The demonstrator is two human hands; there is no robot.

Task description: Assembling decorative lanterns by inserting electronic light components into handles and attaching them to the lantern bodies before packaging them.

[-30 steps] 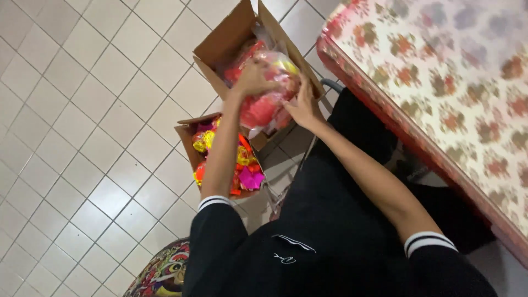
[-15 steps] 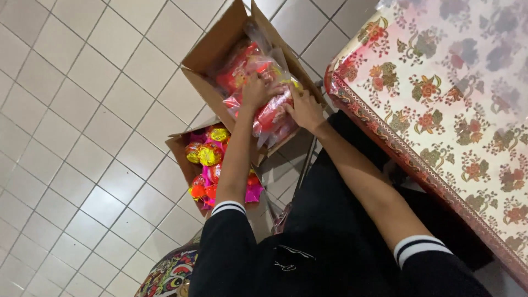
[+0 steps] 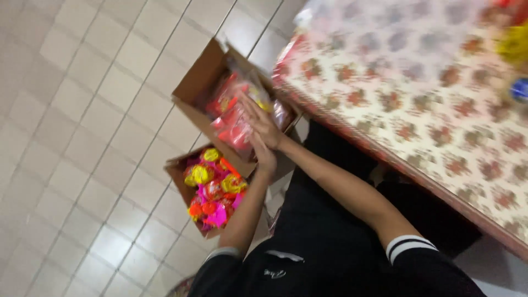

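**Both hands down in a carton of red packets**

A person in black clothes leans over an open brown cardboard box (image 3: 201, 88) that stands on the pale tiled floor (image 3: 82, 110), just left of a table under a flowered red-and-cream cloth (image 3: 418, 93). The box is stuffed with clear plastic bags of red and orange wrapped packets (image 3: 234, 124). The right hand (image 3: 264, 124) lies across the top of these bags with fingers spread and pressing down; whether it actually grips one is not clear through the blur. The left hand (image 3: 265, 157) sits just below it at the near edge of the box, fingers bent, touching the same heap and the other hand; its hold cannot be made out either.

Nearer, against the first carton's side, stands a second, smaller cardboard box (image 3: 176, 170) filled with loose sweets in yellow, pink and orange wrappers (image 3: 214, 190). The left forearm passes right beside it. Far right on the table are a blurred yellow thing (image 3: 514, 44) and a blue one (image 3: 520, 89).
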